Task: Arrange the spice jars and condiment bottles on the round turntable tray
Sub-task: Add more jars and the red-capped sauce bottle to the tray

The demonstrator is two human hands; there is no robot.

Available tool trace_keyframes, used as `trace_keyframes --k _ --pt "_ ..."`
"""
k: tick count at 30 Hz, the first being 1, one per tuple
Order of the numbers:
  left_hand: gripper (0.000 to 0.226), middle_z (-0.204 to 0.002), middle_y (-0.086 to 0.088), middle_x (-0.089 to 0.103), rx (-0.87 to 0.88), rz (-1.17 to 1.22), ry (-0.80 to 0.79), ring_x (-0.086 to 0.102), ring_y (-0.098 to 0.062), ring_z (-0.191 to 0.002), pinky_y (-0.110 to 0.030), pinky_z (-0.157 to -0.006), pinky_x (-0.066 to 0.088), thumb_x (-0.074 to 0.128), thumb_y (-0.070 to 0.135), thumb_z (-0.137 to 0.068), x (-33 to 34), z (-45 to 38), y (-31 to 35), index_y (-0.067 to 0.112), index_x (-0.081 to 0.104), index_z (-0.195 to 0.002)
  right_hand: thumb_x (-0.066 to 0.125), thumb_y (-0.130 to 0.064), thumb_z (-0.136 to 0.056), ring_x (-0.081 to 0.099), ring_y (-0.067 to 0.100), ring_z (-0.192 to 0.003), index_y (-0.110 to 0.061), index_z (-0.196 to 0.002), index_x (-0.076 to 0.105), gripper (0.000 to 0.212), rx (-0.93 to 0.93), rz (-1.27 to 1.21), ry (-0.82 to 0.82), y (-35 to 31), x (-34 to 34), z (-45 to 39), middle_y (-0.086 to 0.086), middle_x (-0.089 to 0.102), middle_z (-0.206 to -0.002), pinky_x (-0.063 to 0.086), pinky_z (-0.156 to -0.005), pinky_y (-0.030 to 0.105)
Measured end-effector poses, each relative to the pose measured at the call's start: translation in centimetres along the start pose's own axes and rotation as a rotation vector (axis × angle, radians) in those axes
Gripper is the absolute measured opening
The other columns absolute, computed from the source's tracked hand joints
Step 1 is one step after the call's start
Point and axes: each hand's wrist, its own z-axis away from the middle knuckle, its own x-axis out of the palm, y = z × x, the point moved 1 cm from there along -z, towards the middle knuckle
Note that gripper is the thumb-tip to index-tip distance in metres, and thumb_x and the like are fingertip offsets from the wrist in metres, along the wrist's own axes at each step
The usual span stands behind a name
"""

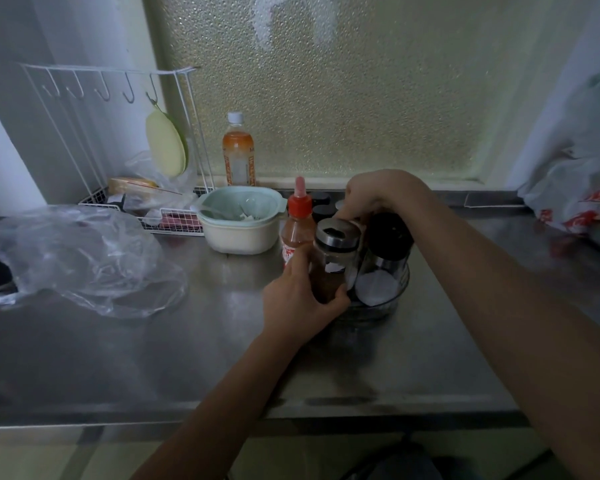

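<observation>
A stainless steel counter (118,358) fills the lower frame, bearing a crumpled clear plastic bag (80,261) at left, a cream bowl (239,233) at centre, a wire rack (160,216) behind, and a clear turntable tray (378,308).

Dim, soft backlight through the frosted window (343,91); wide-angle bending and blur at edges.

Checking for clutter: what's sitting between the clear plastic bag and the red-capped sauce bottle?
In the head view, only bare steel counter lies between the plastic bag and the sauce bottle.

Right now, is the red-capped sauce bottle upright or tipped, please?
Upright: the red-capped sauce bottle stands with its nozzle pointing straight up, beside the jar in the left hand.
</observation>
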Motion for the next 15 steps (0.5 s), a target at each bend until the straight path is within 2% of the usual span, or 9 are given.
trace_keyframes --k 2,6,9,11,13,15 --pt "0.057 -0.096 -0.001 0.069 0.010 -0.001 0.012 0.067 -0.026 -0.073 -0.024 -0.057 0.041 0.054 0.055 -0.065 -0.1 0.0 0.1 0.022 0.043 -0.109 0.070 -0.043 -0.074 0.056 0.022 -0.066 -0.009 -0.076 0.059 0.036 -0.024 -0.052 0.065 0.1 0.0 0.2 0.007 0.061 -0.077 0.040 -0.055 0.028" --pt "0.059 -0.103 -0.002 0.069 -0.002 0.019 -0.010 0.067 -0.028 -0.080 -0.026 -0.060 0.043 0.067 0.049 -0.069 0.0 -0.2 0.1 0.024 0.039 -0.114 0.073 -0.030 -0.072 0.058 0.022 -0.076 -0.005 -0.100 0.064 0.039 -0.105 -0.230 0.225 0.3 -0.3 1.3 0.009 0.061 -0.088 0.043 -0.062 0.029" --pt "0.061 -0.100 0.000 0.071 -0.005 -0.030 -0.060 0.068 -0.027 -0.082 -0.031 -0.062 0.052 0.058 0.059 -0.069 0.4 -0.2 -0.2 0.022 0.045 -0.115 0.074 -0.025 -0.073 0.056 0.022 -0.086 -0.011 -0.103 0.058 0.037 -0.154 -0.326 0.336 0.6 -0.7 2.0 0.006 0.054 -0.100 0.045 -0.061 0.029" --pt "0.068 -0.095 -0.001 0.071 0.052 -0.120 -0.083 0.066 -0.027 -0.084 -0.032 -0.067 0.051 0.052 0.063 -0.068 0.8 -0.3 -0.4 0.019 0.047 -0.120 0.074 -0.027 -0.072 0.053 0.021 -0.090 -0.016 -0.104 0.056 0.038 -0.171 -0.344 0.384 1.0 -0.6 2.0 0.004 0.050 -0.104 0.043 -0.062 0.030" --pt "0.064 -0.092 -0.005 0.068 0.111 -0.178 -0.072 0.061 -0.029 -0.088 -0.033 -0.073 0.045 0.052 0.062 -0.067 1.3 -0.3 -0.5 0.015 0.052 -0.111 0.074 -0.030 -0.071 0.050 0.019 -0.092 -0.018 -0.104 0.057 0.039 -0.184 -0.332 0.440 1.3 -0.1 1.9 0.002 0.048 -0.106 0.039 -0.069 0.029" --pt "0.060 -0.089 -0.007 0.065 0.098 -0.193 -0.048 0.057 -0.031 -0.087 -0.036 -0.073 0.043 0.052 0.061 -0.066 1.4 -0.3 -0.4 0.012 0.053 -0.101 0.074 -0.033 -0.069 0.051 0.019 -0.090 -0.020 -0.102 0.058 0.039 -0.198 -0.387 0.515 1.6 0.4 1.9 0.001 0.050 -0.104 0.037 -0.070 0.029"
